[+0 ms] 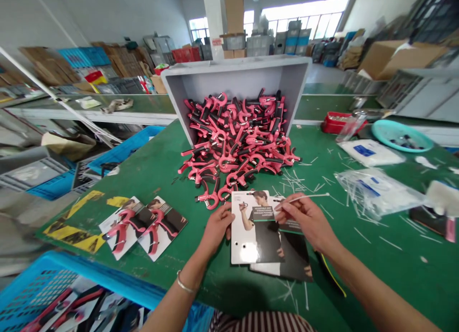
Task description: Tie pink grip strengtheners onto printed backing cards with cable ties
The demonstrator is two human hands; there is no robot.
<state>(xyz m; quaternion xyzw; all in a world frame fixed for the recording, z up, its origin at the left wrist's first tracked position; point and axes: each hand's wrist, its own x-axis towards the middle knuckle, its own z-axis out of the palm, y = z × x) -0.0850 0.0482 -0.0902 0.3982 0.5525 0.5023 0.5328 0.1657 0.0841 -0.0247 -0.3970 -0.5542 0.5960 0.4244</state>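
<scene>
My left hand (pixel 217 226) pinches the left edge of a printed backing card (pixel 247 248), which stands tilted above the green table. Another backing card (pixel 299 262) lies partly behind it. Between the fingertips of my right hand (pixel 306 219) is a thin white cable tie (pixel 317 195), close to the card's upper right. A large heap of pink-and-black hand grips (pixel 233 140) spills toward the cards. On the left lie two cards with hand grips fastened on, one card (pixel 122 226) beside the other (pixel 165 229).
A grey crate (pixel 236 70) lies on its side behind the heap. Loose cable ties (pixel 292 183) and plastic bags (pixel 376 191) are at right, near a turquoise basin (pixel 401 136). A yellow-black tool handle (pixel 332 277) lies under my right forearm. A blue basket (pixel 53 270) holds carded grips.
</scene>
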